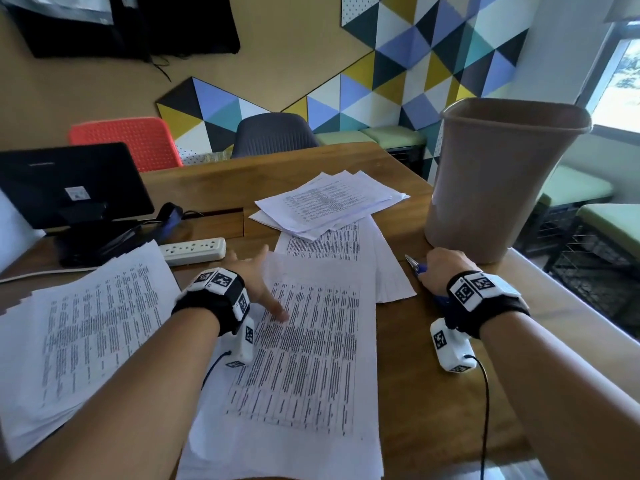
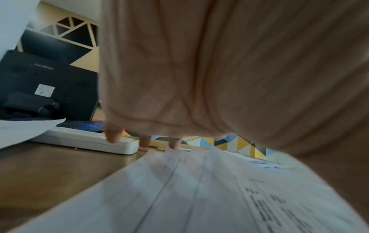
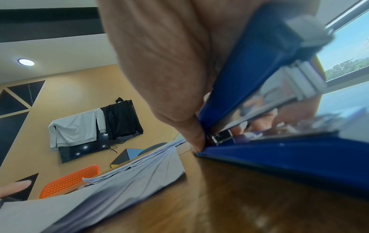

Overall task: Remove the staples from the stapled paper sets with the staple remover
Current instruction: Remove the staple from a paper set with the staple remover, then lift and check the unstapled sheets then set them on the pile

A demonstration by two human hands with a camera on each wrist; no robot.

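Observation:
A printed paper set [image 1: 304,344] lies in front of me on the wooden desk [image 1: 433,393]. My left hand [image 1: 258,280] lies flat on its upper left part with fingers stretched out; the left wrist view shows the palm [image 2: 199,78] over the sheets [image 2: 199,197]. My right hand [image 1: 441,268] rests on the desk to the right of the papers and grips the blue staple remover [image 1: 420,268], whose metal tip points up-left. In the right wrist view the blue handles [image 3: 279,149] are spread with the thumb [image 3: 191,132] against them.
More paper stacks lie at the left [image 1: 86,334] and at the back centre [image 1: 329,202]. A brown waste bin [image 1: 498,178] stands on the desk behind my right hand. A white power strip [image 1: 194,250] and a black monitor [image 1: 69,188] are at the back left.

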